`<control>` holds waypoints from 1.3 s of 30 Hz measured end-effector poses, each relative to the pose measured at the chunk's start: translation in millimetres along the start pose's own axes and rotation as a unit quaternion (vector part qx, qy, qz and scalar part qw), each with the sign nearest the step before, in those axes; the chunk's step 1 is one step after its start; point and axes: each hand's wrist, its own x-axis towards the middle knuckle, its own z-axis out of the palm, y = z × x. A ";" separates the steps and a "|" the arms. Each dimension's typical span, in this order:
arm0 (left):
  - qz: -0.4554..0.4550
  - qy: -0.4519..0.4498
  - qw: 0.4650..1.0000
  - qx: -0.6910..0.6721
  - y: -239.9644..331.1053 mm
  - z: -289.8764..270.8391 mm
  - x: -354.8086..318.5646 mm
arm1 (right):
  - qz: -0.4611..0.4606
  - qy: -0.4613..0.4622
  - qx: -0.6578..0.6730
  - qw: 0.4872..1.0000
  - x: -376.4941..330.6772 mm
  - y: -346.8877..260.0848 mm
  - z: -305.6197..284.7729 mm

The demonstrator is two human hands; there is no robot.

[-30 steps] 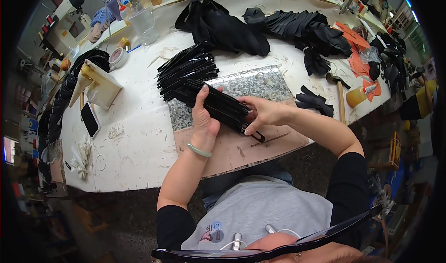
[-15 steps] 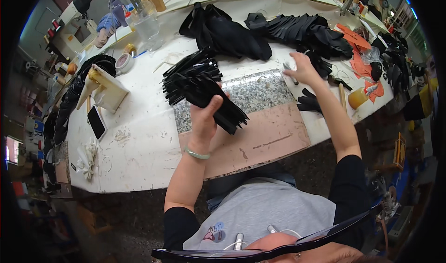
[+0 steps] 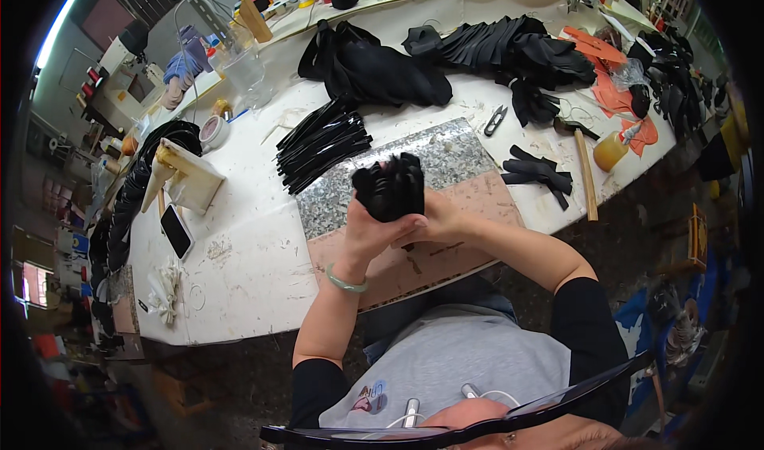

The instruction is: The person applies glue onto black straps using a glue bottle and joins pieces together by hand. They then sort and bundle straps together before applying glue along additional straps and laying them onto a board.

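A thick bundle of black strips [image 3: 390, 187] stands upright above the board, its cut ends turned upward. My left hand [image 3: 370, 231] is wrapped round its left side, a pale green bangle on the wrist. From the other side my right hand [image 3: 442, 218] is closed against the bundle, its fingers partly hidden behind it. Beneath both hands lies a speckled stone slab [image 3: 446, 149], its near part covered by a pinkish sheet [image 3: 485, 199]. A pile of glossy black strips [image 3: 322, 144] rests at the slab's far left edge. Thread snips [image 3: 495, 121] lie beyond its right corner.
Black fabric heaps [image 3: 374, 64] line the back of the white table [image 3: 239, 267]. To the right are loose dark strips [image 3: 537, 175], a hammer [image 3: 585, 159], a yellowish glue jar [image 3: 610, 153] and orange pieces [image 3: 609, 92]. A phone [image 3: 177, 231] and a glue container [image 3: 195, 183] sit left.
My right hand has come from beside the snips to the bundle, leaving the snips on the table. My left hand has moved the bundle toward me and tipped its ends up.
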 end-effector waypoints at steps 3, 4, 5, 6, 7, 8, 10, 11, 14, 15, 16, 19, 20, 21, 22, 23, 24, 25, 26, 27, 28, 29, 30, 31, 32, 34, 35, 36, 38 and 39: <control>0.103 0.010 0.995 -0.007 9.7 6.2 7.5 | 0.031 0.003 0.086 0.996 1.7 -12.5 7.8; 0.117 -0.006 0.993 0.021 5.4 1.4 6.9 | 0.030 0.003 0.087 0.996 2.5 -11.1 8.1; 0.118 -0.006 0.993 0.023 6.5 0.6 6.0 | 0.044 -0.002 0.093 0.995 3.1 -8.1 7.6; 0.038 0.015 0.999 -0.032 8.0 0.0 4.1 | 0.058 -0.007 0.098 0.993 3.5 -6.0 7.0; -0.041 0.037 0.995 -0.086 8.9 -0.8 3.0 | 0.057 -0.009 0.099 0.993 3.0 -5.0 5.9; -0.061 0.012 0.995 -0.075 9.5 -4.5 2.8 | 0.060 -0.014 0.104 0.993 1.9 -3.9 4.2; -0.030 -0.013 0.998 -0.062 6.6 -7.2 2.4 | 0.053 -0.020 0.090 0.994 0.4 0.0 3.7; 0.000 -0.040 0.998 -0.050 5.2 -7.9 2.1 | 0.052 -0.020 0.090 0.994 1.2 0.6 2.2; 0.010 -0.022 0.997 -0.070 12.6 -0.7 -2.9 | 0.064 -0.076 0.080 0.992 0.3 0.5 -2.0; 0.011 -0.011 0.997 -0.070 14.1 -0.2 -4.4 | 0.058 -0.078 0.083 0.992 -0.1 1.0 -3.4; 0.011 -0.012 0.998 -0.069 14.0 -1.1 -6.7 | 0.052 -0.080 0.086 0.992 -0.4 1.7 -4.6; -0.026 0.004 0.988 -0.154 19.8 -1.6 -8.1 | 0.005 -0.027 0.124 0.992 -3.1 6.1 -0.8; -0.001 0.033 0.990 -0.136 23.2 3.1 -7.1 | 0.004 -0.026 0.126 0.992 -4.1 5.3 0.9; 0.023 0.063 0.991 -0.117 25.7 8.7 -5.6 | -0.005 0.000 0.057 0.998 -4.2 0.4 3.0; 0.055 0.105 0.990 -0.078 19.5 14.8 -3.8 | -0.013 0.027 -0.012 0.999 -3.7 -2.0 5.5; 0.054 0.106 0.990 -0.077 16.7 13.6 -3.0 | -0.014 0.026 -0.010 1.000 -2.4 -0.5 8.9; 0.026 0.101 0.994 -0.024 14.7 13.1 -1.8 | -0.015 0.026 -0.037 0.999 -1.2 1.4 11.4; -0.002 0.097 0.995 0.029 13.5 12.9 -1.5 | -0.017 0.026 -0.064 0.997 -0.4 2.8 12.8; -0.028 0.124 0.992 -0.013 12.5 13.7 -2.0 | -0.017 0.024 -0.062 0.998 -1.3 2.9 11.8; -0.029 0.127 0.991 -0.011 15.1 11.1 -1.4 | 0.010 0.023 -0.027 0.999 -3.3 1.7 9.4; -0.073 0.145 0.978 -0.129 19.7 7.1 0.6 | 0.038 0.022 0.007 0.999 -5.3 -0.4 6.6; -0.115 0.161 0.949 -0.246 21.8 4.3 3.0 | 0.066 0.021 0.041 0.997 -5.9 -2.9 5.1; -0.118 0.169 0.932 -0.298 21.2 2.6 5.9 | 0.020 0.092 0.082 0.992 -3.7 -7.3 4.8; -0.123 0.172 0.924 -0.319 16.3 -1.7 8.1 | 0.018 0.088 0.083 0.993 -1.8 -8.2 3.2; -0.130 0.178 0.918 -0.329 11.3 -4.3 8.9 | 0.020 0.110 0.027 0.993 -0.2 -8.2 0.3; -0.142 0.182 0.911 -0.343 5.0 -3.2 11.2 | 0.024 0.167 -0.025 0.985 0.0 -10.0 0.2; -0.154 0.179 0.908 -0.347 3.3 -2.2 12.6 | 0.026 0.166 -0.026 0.985 0.8 -8.0 -1.1; -0.166 0.177 0.904 -0.351 1.8 -0.4 12.6 | 0.054 0.158 -0.001 0.986 1.2 -4.2 -2.7; -0.184 0.172 0.904 -0.346 -6.7 -1.0 11.4 | 0.083 0.148 0.022 0.985 1.5 3.4 -5.3; -0.201 0.165 0.904 -0.339 -8.9 -0.9 11.7 | 0.095 0.156 0.070 0.981 1.8 7.4 -5.8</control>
